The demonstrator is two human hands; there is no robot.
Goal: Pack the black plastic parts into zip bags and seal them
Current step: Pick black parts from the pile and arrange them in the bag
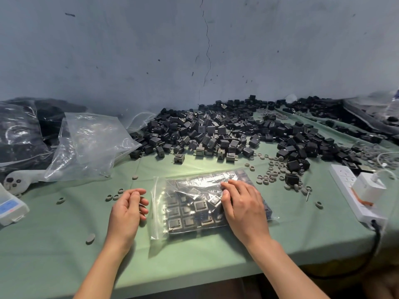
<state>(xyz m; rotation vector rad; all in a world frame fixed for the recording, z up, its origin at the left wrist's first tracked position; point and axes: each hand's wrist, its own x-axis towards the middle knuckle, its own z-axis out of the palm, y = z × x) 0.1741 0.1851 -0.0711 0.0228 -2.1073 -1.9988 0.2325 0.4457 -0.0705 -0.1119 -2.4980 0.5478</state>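
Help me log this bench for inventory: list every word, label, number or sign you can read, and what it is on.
Nothing here can be read.
White device at the left edge: a blue label, too blurred to read.
Power strip: faint marks by the sockets, too small to read.
Zip bag and black parts: no print visible.

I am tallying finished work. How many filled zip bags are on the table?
1. The zip bag lies front and centre, with the right hand pressing on it. The dark bags at far left may hide more; I cannot tell.
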